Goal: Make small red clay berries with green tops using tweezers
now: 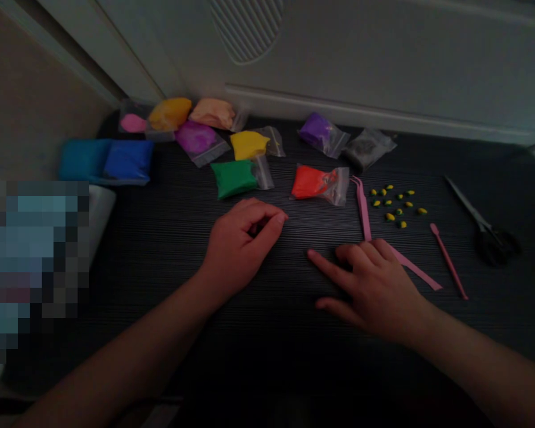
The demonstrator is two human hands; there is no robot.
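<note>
My left hand (245,244) is closed in a pinch over the dark ribbed table, thumb and forefinger pressed together. What sits between those fingertips, if anything, is too small to tell. To its right, my right hand (374,285) has its forefinger and thumb stretched apart, with the other fingers curled. Pink tweezers (362,208) with bent tips lie just beyond the right hand. A flat pink strip (417,270) emerges on the hand's other side; whether the two join is hidden. Several tiny yellow-and-green pieces (399,211) are scattered past the tweezers.
Zip bags of coloured clay line the back, among them green (235,178), red (312,182), yellow (249,145) and purple (316,131). Blue packs (128,161) lie at left, beside a blurred-out patch. A pink stick tool (449,261) and black-handled scissors (484,226) lie at right.
</note>
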